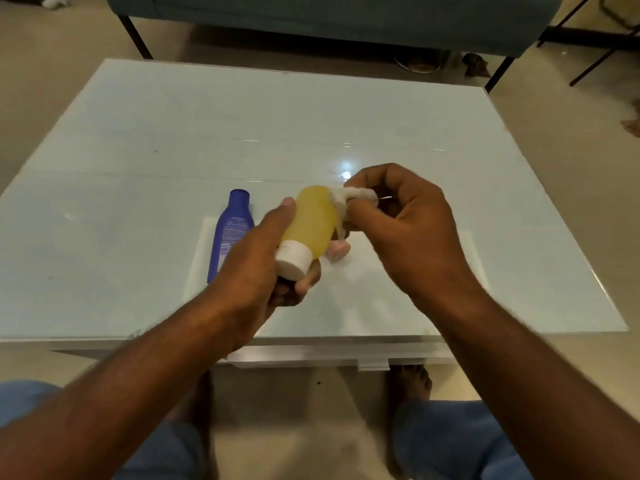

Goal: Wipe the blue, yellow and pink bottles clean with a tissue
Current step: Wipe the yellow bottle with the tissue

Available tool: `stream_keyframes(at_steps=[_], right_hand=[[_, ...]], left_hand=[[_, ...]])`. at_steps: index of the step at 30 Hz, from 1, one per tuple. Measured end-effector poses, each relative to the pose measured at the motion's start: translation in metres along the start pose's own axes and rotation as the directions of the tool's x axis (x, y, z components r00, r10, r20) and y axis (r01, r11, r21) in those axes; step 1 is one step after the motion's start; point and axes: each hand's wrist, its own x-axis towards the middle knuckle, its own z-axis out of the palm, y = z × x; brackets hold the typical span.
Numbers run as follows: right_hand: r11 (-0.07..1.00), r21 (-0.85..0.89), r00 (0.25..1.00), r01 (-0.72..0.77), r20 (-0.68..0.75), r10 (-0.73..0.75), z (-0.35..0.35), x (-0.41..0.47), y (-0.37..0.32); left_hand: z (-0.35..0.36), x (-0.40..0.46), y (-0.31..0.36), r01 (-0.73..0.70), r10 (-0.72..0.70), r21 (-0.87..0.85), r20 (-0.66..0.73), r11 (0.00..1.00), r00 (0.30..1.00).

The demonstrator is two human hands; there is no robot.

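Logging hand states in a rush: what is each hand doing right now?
Left hand: closed round the yellow bottle, near its white cap.
Right hand: closed, pinching the tissue against the yellow bottle.

The pink bottle [337,250] showed only a small corner, hidden behind the yellow bottle [311,223] and the right hand [403,220]. The blue bottle [230,230] lost its lower end, at seven o'clock, behind the left hand [258,258], its label print too small to read. The tissue [349,202] was blurred.
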Motion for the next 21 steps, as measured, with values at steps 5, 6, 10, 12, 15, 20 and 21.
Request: stream_keyframes(at_steps=[5,6,10,12,15,20,21], right_hand=[[0.998,0.05,0.993,0.026,0.115,-0.032,0.011,-0.014,-0.007],[0.997,0.069,0.987,0.045,0.148,-0.055,0.014,-0.017,-0.009],[0.999,0.026,0.999,0.045,-0.004,-0.045,0.007,-0.006,-0.005],[1.0,0.009,0.997,0.029,-0.069,-0.028,0.004,-0.002,-0.004],[0.997,0.066,0.997,0.036,0.061,-0.04,0.009,-0.009,-0.009],[1.0,0.028,0.998,-0.008,0.056,0.006,0.0,-0.002,-0.008],[0.994,0.077,0.997,-0.074,-0.015,0.076,-0.006,0.004,-0.008]], left_hand=[[-0.004,0.006,0.001,0.071,-0.057,-0.17,0.086,0.983,0.995],[-0.006,0.007,0.001,0.098,-0.073,-0.215,0.123,0.972,0.99],[-0.009,0.005,-0.004,0.219,-0.125,-0.291,0.309,0.931,0.943],[-0.009,0.005,-0.005,0.244,-0.119,-0.33,0.356,0.912,0.927],[-0.011,0.009,-0.001,0.214,-0.066,-0.368,0.374,0.905,0.925],[-0.019,0.02,0.015,0.003,-0.003,-0.006,0.022,1.0,1.0],[-0.021,0.023,0.018,-0.017,0.024,0.108,-0.059,0.994,0.998]])
